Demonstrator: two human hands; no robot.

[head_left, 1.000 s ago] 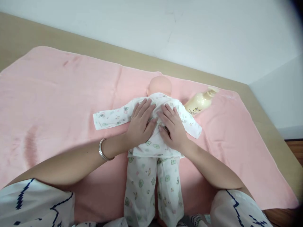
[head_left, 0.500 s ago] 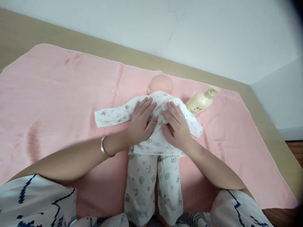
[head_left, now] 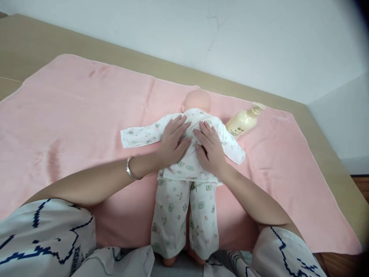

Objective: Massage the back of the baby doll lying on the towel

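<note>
A baby doll [head_left: 197, 100] lies face down, its bald head pointing away from me. It wears a white patterned long-sleeved top [head_left: 188, 169] and matching trousers [head_left: 171, 215], with its sleeves spread to both sides. My left hand [head_left: 174, 141], a silver bangle on its wrist, rests flat on the left side of the doll's upper back. On the right side of the back lies my right hand [head_left: 211, 148], palm down with fingers stretched out. Neither hand grips anything. The doll's feet show below the trouser hems.
A pink blanket [head_left: 86, 104] lies under the doll on a light wooden surface [head_left: 57, 38]. Close to the doll's right-hand sleeve, a cream pump bottle [head_left: 242, 122] lies tilted on the blanket. A white wall [head_left: 173, 30] rises behind.
Both hands stay on the doll's back, with my right hand slightly closer to the middle. The view has shifted a little, and the doll's feet now show.
</note>
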